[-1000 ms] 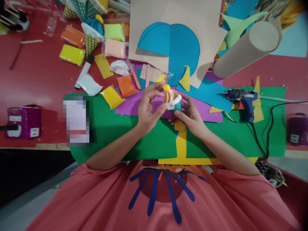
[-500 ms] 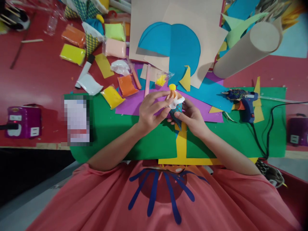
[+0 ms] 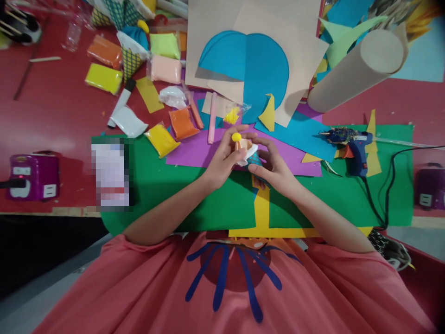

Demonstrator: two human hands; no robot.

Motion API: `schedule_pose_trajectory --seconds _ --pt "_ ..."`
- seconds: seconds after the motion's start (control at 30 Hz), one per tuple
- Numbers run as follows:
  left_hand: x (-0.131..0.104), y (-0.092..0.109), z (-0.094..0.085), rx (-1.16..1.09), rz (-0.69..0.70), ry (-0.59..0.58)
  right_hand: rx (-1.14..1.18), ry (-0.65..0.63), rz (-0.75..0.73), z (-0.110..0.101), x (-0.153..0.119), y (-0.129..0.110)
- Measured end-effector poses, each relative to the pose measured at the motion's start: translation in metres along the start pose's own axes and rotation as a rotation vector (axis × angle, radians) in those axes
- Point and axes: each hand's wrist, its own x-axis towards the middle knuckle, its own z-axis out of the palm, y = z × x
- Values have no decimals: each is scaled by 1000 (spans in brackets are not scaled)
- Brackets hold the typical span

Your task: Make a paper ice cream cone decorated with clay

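Between my two hands is a small craft ice cream cone (image 3: 253,158), with a teal patterned cone, a white frilled rim, a peach swirl and a yellow ball on top. It tilts to the left, ball end up. My left hand (image 3: 222,160) is closed about the swirl and rim, its thumb pressed on the white frill. Fingers of my right hand (image 3: 274,164) wrap round the teal cone, whose tip they hide. Beneath lie a purple sheet (image 3: 194,150) and a green sheet (image 3: 156,185).
Packets of clay, such as a yellow one (image 3: 162,140) and an orange one (image 3: 185,123), lie at left. A glue gun (image 3: 356,150) with its cord rests at right, below a rolled beige sheet (image 3: 347,79). A power strip box (image 3: 34,176) sits far left.
The ice cream cone has tipped to the left in my hands. My left thumb has moved up onto the white frill, and my right fingers have come higher round the cone.
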Motion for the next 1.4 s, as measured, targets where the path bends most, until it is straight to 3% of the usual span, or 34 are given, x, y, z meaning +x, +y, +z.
schedule_pose_trajectory --seconds 0.2,1.4 --pt "-3 -2 5 -41 -102 18 28 40 56 1 1 -1" --pt "-12 -7 12 -22 -52 19 -31 64 11 4 2 5"
